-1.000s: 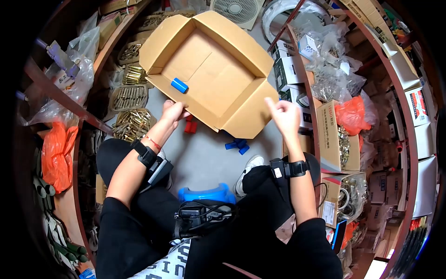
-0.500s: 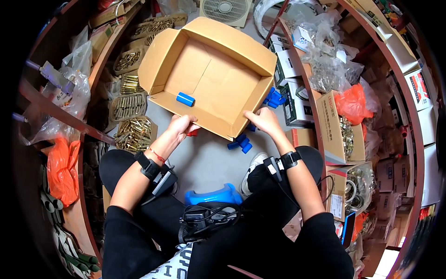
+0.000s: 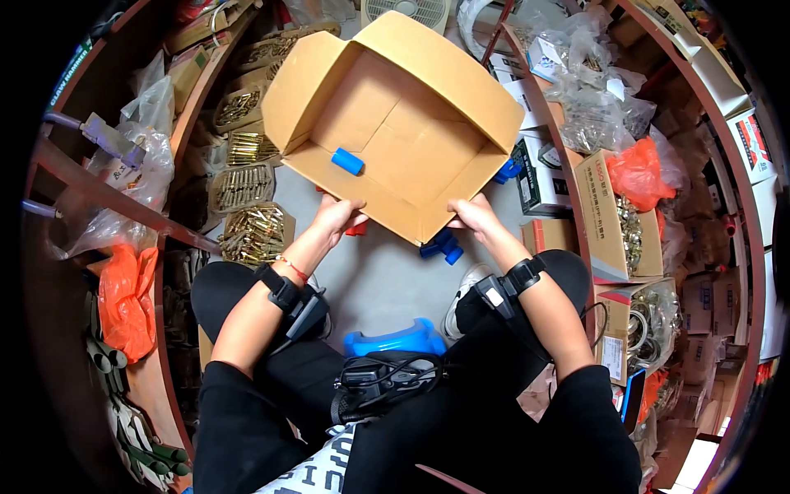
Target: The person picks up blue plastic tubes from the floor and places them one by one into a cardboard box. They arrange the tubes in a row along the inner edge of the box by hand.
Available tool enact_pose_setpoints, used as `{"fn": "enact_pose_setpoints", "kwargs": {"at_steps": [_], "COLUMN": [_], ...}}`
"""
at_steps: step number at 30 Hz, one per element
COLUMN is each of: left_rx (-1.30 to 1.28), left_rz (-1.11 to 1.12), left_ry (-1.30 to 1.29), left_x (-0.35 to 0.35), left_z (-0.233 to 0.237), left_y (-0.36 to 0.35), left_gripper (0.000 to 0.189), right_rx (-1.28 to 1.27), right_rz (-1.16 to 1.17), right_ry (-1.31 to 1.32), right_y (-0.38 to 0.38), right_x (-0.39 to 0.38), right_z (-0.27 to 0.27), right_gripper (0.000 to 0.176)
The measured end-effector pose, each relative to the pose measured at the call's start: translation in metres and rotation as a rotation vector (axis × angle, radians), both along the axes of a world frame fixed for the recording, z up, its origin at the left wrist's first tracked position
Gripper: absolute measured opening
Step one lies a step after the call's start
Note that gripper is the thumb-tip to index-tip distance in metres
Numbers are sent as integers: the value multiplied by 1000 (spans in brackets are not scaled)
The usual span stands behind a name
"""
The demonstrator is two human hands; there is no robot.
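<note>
Both hands hold an open cardboard box (image 3: 411, 152) by its near side, above the floor between my knees. My left hand (image 3: 336, 216) is closed on the near left edge, thumb on the cardboard. At the near right edge, my right hand (image 3: 475, 216) grips it the same way. One short blue cylinder (image 3: 348, 161) lies inside, by the near left wall. Under the near corner, several blue pieces (image 3: 444, 247) sit on the floor, partly covered by the box. A bit of something red (image 3: 356, 230) shows beside my left hand.
Open containers of metal bolts (image 3: 253, 233) line the left side. On the right shelf are plastic bags (image 3: 597, 115) and a carton of metal parts (image 3: 607, 218). A blue plastic stool (image 3: 395, 338) is beneath me. A white fan (image 3: 403, 16) stands beyond the box.
The box has shifted right in view and tilted, its far side higher. Both hands still grip it. The blue cylinder stays near the same inner wall, turned slightly.
</note>
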State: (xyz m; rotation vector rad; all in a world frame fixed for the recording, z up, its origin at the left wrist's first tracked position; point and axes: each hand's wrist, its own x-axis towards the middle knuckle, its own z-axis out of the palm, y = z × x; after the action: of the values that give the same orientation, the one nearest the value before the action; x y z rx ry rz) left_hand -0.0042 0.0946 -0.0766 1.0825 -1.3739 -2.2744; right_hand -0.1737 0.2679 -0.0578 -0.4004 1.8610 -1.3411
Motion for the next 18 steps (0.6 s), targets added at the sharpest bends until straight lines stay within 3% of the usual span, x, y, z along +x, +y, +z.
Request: {"fn": "enact_pose_setpoints", "kwargs": {"at_steps": [2,3,4,6,8,12,15,18], "left_rx": [166,144,124,-78,-254,-668,-655,-836], "left_rz": [9,117,12,161,255,350,255,157], "left_ry": [56,-87,-250,-406,-277,-273,-201,-315], "left_x": [-1,-1,5,5,8,14,18,22], "left_z": [0,14,26,38,30,31,25,21], "left_y": [0,9,6,9,-5,-34,-49,-52], "left_gripper": [47,70,89,95,95,81,75,75], "right_rx": [4,5,7,20,40,64,135,177], "right_rz": [-57,-81,-107,-134,-127,-158,-127,-56], "right_ry": [-67,-73,-79,-71,-48,-63,-20,12], "right_y": [0,1,2,4,8,12,15,15], "right_x": [-7,-12,-17,-27,-34,-38,-42,-43], "right_z": [-3,-4,-5,-10,-11,-11,-13,-17], "right_gripper": [29,28,28,27,28,26,25,24]}}
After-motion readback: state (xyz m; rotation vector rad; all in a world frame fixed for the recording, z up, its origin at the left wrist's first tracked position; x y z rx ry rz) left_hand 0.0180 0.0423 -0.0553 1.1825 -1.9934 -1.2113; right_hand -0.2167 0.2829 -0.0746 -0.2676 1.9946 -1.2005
